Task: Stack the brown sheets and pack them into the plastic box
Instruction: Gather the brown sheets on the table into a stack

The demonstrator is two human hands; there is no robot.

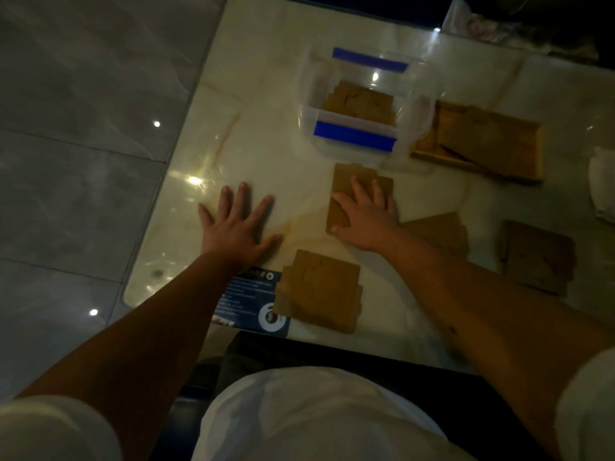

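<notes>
Looks like a home interior, dim, lit by ceiling spots that glint off glossy surfaces. Both hands lie on a polished cream marble-look table (253,154), and off to the left of the left hand (238,224) a grey glossy tiled floor (83,134) with grout lines runs alongside the table edge. Domestic clutter fits that: a clear plastic box (356,104) with blue clips beyond the right hand (367,216), a wooden tray (532,161) further right, a printed blue leaflet (249,301) near the left wrist.
</notes>
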